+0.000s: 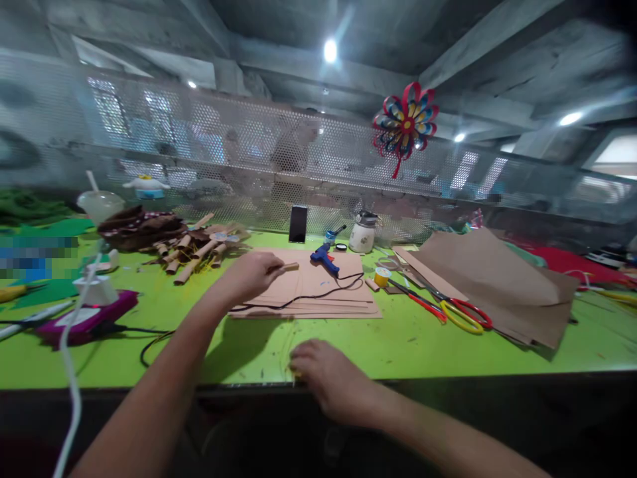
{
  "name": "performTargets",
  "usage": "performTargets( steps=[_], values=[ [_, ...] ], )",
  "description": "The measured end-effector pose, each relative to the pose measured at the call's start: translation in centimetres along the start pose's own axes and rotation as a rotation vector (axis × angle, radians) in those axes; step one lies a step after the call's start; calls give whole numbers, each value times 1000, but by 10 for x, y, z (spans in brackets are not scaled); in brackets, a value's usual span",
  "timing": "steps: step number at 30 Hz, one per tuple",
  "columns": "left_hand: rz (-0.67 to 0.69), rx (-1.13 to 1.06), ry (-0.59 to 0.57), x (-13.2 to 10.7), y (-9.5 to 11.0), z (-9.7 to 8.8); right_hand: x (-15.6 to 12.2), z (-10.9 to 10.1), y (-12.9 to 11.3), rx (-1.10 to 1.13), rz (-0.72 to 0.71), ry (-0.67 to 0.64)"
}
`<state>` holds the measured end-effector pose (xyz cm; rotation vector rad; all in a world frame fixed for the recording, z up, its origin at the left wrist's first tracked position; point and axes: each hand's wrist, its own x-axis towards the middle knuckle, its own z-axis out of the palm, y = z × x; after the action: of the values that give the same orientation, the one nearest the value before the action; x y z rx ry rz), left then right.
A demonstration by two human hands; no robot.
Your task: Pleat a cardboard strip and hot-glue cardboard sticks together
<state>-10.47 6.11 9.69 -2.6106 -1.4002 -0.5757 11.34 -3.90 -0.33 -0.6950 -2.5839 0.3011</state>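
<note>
My left hand (pixel 256 275) is closed on a short roll of brown paper (pixel 290 267), held above a stack of brown paper sheets (pixel 318 309). My right hand (pixel 331 378) is low at the table's front edge, fingers curled together around a thin yellow thread (pixel 290 348). Much of the thread's course is too fine to follow. On the sheets lies a blue glue gun (pixel 326 259), its black cord trailing left. A spool of yellow thread (pixel 382 277) stands right of the stack.
Scissors (pixel 465 314) and large brown paper (pixel 492 265) lie to the right. At left are paper rolls tied with thread (pixel 196 255), a purple power strip (pixel 89 318) and a drink cup (pixel 99 206). A phone (pixel 298 224) and jar (pixel 364 234) stand by the perforated screen.
</note>
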Motion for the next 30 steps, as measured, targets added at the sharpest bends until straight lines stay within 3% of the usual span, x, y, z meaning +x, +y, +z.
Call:
performTargets(
  steps=[4, 7, 12, 16, 22, 27, 30],
  values=[
    [77, -170, -32, 3, 7, 21, -34, -12, -22, 114, 11, 72],
    [150, -265, -91, 7, 19, 40, -65, -29, -20, 127, 139, 161],
    [214, -317, -212, 8, 35, 67, -123, -51, 5, -18, 413, 246],
    [197, -321, -240, 1, 40, 81, -152, -84, 38, 6, 642, 295],
    [173, -298, -225, -7, 40, 89, -162, -134, 107, -118, 761, 230],
    [170, -235, -223, -9, 42, 91, -157, -143, 136, -241, 800, 43],
    [174, -196, -225, -11, 43, 92, -145, -143, 139, -280, 785, 26]
  ],
)
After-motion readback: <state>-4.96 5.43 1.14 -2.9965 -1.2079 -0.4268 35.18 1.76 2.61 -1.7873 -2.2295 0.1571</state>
